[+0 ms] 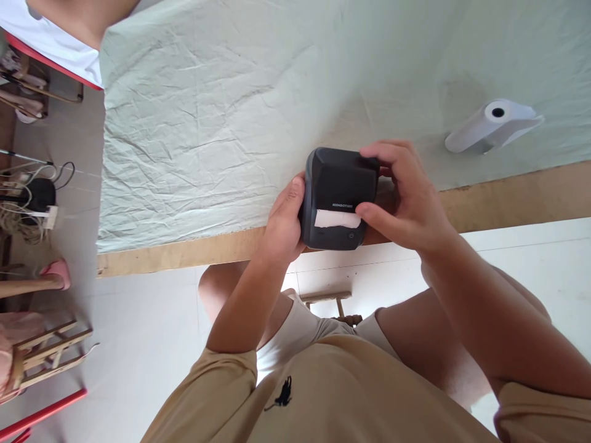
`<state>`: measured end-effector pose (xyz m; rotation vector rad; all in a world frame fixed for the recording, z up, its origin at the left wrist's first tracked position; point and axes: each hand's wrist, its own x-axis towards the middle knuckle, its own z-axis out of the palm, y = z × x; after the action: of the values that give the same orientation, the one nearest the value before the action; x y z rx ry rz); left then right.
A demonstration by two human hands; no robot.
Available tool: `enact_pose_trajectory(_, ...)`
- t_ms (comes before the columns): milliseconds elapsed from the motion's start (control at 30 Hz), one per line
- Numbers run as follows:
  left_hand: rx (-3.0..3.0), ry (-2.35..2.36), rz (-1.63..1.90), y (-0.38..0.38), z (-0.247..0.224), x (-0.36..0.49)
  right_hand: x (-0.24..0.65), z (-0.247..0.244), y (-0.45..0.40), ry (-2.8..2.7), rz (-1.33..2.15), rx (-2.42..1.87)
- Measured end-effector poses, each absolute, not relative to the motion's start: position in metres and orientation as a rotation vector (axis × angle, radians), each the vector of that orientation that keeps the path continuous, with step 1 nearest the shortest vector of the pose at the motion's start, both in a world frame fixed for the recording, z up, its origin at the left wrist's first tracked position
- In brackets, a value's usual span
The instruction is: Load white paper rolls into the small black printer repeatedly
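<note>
The black label printer is sitting between the two hands, above the wooden table edge — whether it is touching the wood, I cannot tell. The left hand is clasping its left side, the thumb lying along it. The right hand is gripping the opposite side, a fingertip resting at the far corner and the thumb tip lying by the right end of a white paper strip. Beyond the right hand and to its right, a white roll is resting on the pale green cloth — its loose end flaring outward.
</note>
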<state>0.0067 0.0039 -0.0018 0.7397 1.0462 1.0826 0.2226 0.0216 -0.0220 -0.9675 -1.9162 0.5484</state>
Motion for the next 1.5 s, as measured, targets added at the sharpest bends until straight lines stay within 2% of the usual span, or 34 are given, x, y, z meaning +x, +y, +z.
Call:
enact_pose_trajectory(167, 0.759, 1.029, 1.15, 0.006, 0.002, 0.008, 0.225, -0.018, 0.02, -1.908, 0.542, -1.007)
enact_pose_trajectory(333, 0.74, 1.025, 1.177, 0.007, 0.0, 0.01, 0.226, -0.006, 0.021, -1.906, 0.359, -1.056)
enact_pose_trajectory(633, 0.818, 0.97, 1.067, 0.007, -0.006, 0.005, 0.202, 0.015, 0.011, -1.439, 0.352, -1.028)
enact_pose_trajectory(867, 0.93, 0.939, 1.013, 0.005, 0.004, 0.005, 0.203, 0.021, 0.015, -1.904, 0.078, -1.283)
enact_pose_trajectory(1100, 0.942, 0.951, 0.975, 0.006, 0.005, 0.004, 0.214, 0.034, 0.015, -2.212, 0.344, -1.336)
enact_pose_trajectory(1200, 0.872, 0.961, 0.991, 0.005, 0.006, 0.004, 0.219, 0.046, 0.016, -2.034, 0.595, -1.291)
enact_pose_trajectory(1333, 0.796, 1.038, 1.011, 0.003, 0.007, 0.006, 0.228, 0.048, 0.025, -1.467, 0.848, -1.178)
enact_pose_trajectory(1433, 0.788, 1.062, 1.001, 0.003, 0.008, 0.007, 0.236, 0.028, 0.036, -1.279, 0.866, -1.255)
enact_pose_trajectory(1500, 0.793, 1.065, 0.994, 0.003, 0.008, 0.007, 0.241, 0.011, 0.04, -1.372, 0.732, -1.297)
